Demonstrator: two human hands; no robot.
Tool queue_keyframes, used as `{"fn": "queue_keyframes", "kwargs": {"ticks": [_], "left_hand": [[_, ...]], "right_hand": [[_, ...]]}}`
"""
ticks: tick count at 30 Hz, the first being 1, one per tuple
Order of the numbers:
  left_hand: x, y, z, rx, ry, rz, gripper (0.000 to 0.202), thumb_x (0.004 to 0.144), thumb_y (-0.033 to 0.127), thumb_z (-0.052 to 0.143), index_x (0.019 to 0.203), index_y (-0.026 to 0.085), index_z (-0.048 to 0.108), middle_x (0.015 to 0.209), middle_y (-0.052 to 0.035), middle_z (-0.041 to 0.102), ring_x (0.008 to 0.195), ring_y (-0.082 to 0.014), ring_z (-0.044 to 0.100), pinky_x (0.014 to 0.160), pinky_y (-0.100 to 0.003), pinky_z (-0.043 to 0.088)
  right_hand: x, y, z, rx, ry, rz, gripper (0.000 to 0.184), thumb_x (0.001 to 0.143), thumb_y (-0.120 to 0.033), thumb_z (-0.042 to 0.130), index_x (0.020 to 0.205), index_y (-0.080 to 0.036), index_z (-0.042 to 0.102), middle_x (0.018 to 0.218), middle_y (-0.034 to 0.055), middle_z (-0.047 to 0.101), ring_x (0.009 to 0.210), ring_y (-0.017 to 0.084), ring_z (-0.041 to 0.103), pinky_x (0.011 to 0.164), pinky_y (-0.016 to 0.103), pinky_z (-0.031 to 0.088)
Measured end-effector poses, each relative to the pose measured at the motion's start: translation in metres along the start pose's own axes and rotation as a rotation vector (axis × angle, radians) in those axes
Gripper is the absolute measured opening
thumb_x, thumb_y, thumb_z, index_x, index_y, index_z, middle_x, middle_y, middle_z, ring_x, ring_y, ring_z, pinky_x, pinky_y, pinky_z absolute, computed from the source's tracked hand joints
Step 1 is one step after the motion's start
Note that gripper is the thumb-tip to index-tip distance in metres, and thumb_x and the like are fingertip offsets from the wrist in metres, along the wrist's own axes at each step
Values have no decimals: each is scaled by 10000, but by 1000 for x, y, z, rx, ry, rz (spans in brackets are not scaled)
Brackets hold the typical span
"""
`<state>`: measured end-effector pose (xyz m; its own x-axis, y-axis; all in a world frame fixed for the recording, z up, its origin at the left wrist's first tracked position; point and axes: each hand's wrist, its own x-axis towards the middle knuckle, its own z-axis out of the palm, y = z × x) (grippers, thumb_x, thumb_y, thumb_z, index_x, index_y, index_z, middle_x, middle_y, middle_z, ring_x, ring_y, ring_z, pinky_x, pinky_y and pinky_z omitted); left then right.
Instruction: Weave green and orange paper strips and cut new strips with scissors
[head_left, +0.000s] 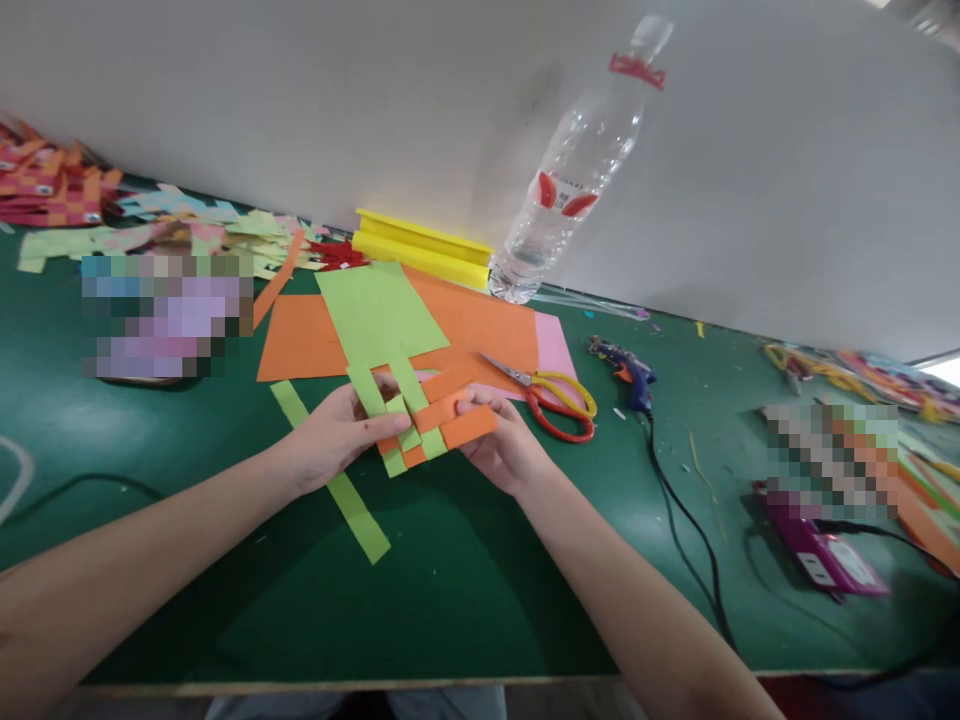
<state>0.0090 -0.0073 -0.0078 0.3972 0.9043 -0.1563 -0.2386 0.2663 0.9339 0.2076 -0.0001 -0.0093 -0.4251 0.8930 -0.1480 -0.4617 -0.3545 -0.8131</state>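
Green and orange paper strips [433,442] are interlaced in a woven piece held between my two hands. My left hand [346,428] pinches its left side, thumb on top near a folded green tab. On the right, the fingers of my right hand [501,440] grip the orange strips, whose ends stick out to the right. Behind the piece lies a green paper sheet [382,315] on top of orange paper [300,335]. A loose green strip [352,510] lies on the table, passing under my left wrist. Scissors [559,395] with yellow and red handles rest just beyond my right hand.
A blue glue gun [634,375] with a black cord lies to the right. A clear plastic bottle [551,190] stands at the back beside folded yellow paper [420,250]. Paper scraps [247,235] lie back left. A purple power box [825,550] sits far right on the green table [480,600].
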Motion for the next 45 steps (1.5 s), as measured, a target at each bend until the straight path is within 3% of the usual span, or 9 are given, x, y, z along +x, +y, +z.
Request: {"fn": "queue_keyframes", "kwargs": {"ticks": [6, 11, 15, 23, 29, 35, 41, 43, 45], "left_hand": [[1, 1, 3, 8, -65, 4, 500, 687, 290, 744, 1148, 228, 560, 1158, -78, 645, 1058, -264, 609, 889, -372, 507], [1, -1, -1, -44, -101, -7, 539, 679, 317, 747, 1177, 233, 558, 1073, -79, 684, 1007, -255, 637, 875, -372, 506], [1, -3, -3, -25, -156, 7, 498, 666, 302, 750, 1131, 229, 588, 1043, -73, 690, 975, -250, 646, 861, -374, 501], [-3, 4, 4, 38, -278, -137, 380, 628, 201, 755, 966, 224, 581, 865, -21, 704, 848, -222, 672, 792, -379, 516], [-6, 8, 8, 68, -396, -203, 437, 615, 213, 757, 1009, 211, 569, 885, -45, 695, 850, -243, 671, 793, -408, 518], [-6, 4, 6, 91, -377, -201, 309, 589, 203, 764, 808, 203, 546, 787, -11, 660, 740, -201, 655, 662, -322, 519], [-4, 4, 6, 63, -407, -162, 274, 574, 170, 778, 750, 200, 571, 785, 17, 639, 747, -171, 638, 658, -265, 483], [-4, 3, 6, 55, -403, -156, 259, 582, 216, 785, 762, 205, 600, 772, 13, 643, 743, -173, 638, 667, -267, 485], [-4, 2, 6, 46, -314, -146, 217, 663, 328, 738, 800, 200, 629, 782, -18, 655, 742, -187, 638, 687, -295, 496]], "right_hand": [[-5, -2, 6, -68, -30, 17, 145, 693, -334, 706, 718, -205, 644, 663, -27, 626, 577, 93, 561, 597, 227, 465], [-2, -3, 8, -74, 62, -43, 405, 802, -564, 476, 836, -208, 666, 846, 58, 687, 818, 195, 636, 758, 344, 503], [-4, -2, 11, -293, 58, -206, 288, 745, -424, 642, 971, -245, 643, 1042, 52, 674, 997, 215, 614, 885, 372, 477], [-10, -4, 17, -503, -220, -325, 554, 693, -288, 731, 1206, -302, 521, 1331, 46, 507, 1228, 231, 470, 1042, 437, 353], [-12, -6, 16, -506, -276, -191, 685, 647, -244, 770, 1254, -311, 460, 1104, 51, 628, 1130, 222, 538, 933, 411, 451], [-11, -5, 15, -549, -313, -229, 659, 644, -237, 773, 1237, -274, 489, 848, 8, 687, 1002, 199, 612, 1021, 450, 354], [-11, -7, 16, -605, -280, -203, 733, 683, -209, 739, 1330, -268, 402, 769, 2, 681, 1101, 206, 543, 984, 442, 387], [-11, -7, 15, -623, -261, -221, 743, 682, -211, 740, 1338, -262, 394, 762, 0, 679, 1082, 204, 549, 1003, 443, 364], [-10, -7, 14, -596, -225, -239, 707, 684, -241, 740, 1314, -279, 422, 772, -8, 678, 997, 199, 593, 985, 438, 382]]}}
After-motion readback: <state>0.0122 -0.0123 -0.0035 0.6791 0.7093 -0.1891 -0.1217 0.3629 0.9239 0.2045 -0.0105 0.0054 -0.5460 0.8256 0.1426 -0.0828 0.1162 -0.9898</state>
